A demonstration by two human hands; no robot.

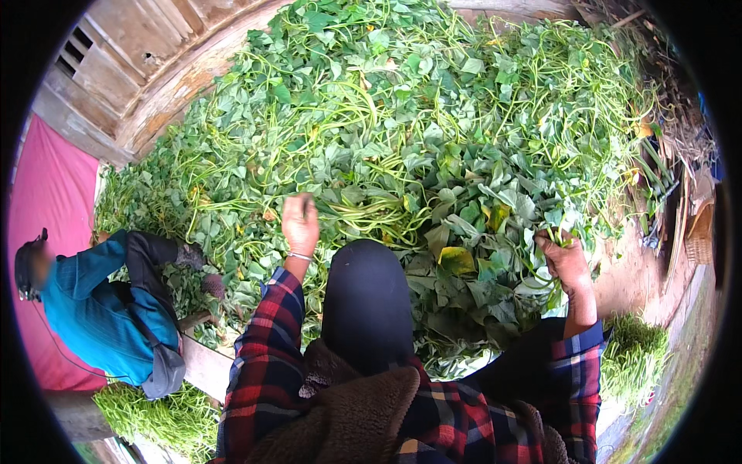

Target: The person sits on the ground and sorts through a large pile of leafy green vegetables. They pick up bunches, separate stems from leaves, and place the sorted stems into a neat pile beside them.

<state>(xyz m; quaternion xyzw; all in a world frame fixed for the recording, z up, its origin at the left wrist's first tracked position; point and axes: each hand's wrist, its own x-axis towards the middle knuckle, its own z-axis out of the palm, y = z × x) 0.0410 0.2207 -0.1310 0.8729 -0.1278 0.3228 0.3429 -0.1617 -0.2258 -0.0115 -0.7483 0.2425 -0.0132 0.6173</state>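
A deep heap of cut leafy green vines (359, 133), likely sweet potato, covers the ground before me. My right hand (567, 261) grips a few pale green stems (557, 235) at the heap's right side, with leaves hanging around it. Over the middle of the heap is my left hand (301, 226), its fingers curled and a bracelet at the wrist. A small dark patch shows at its fingertips, but I cannot tell whether it holds anything. Close to the left hand, a bundle of long leaf stalks (371, 213) lies on the vines. A yellowed leaf (457, 260) rests nearer my knee (368, 301).
At the left, a person in a teal top (104, 313) sits bent beside the heap. A pink cloth (52, 191) hangs behind them. Stripped stems (162, 420) and another stem pile (632, 354) lie low on either side. A wooden wall (122, 64) and a woven basket (700, 232) border the space.
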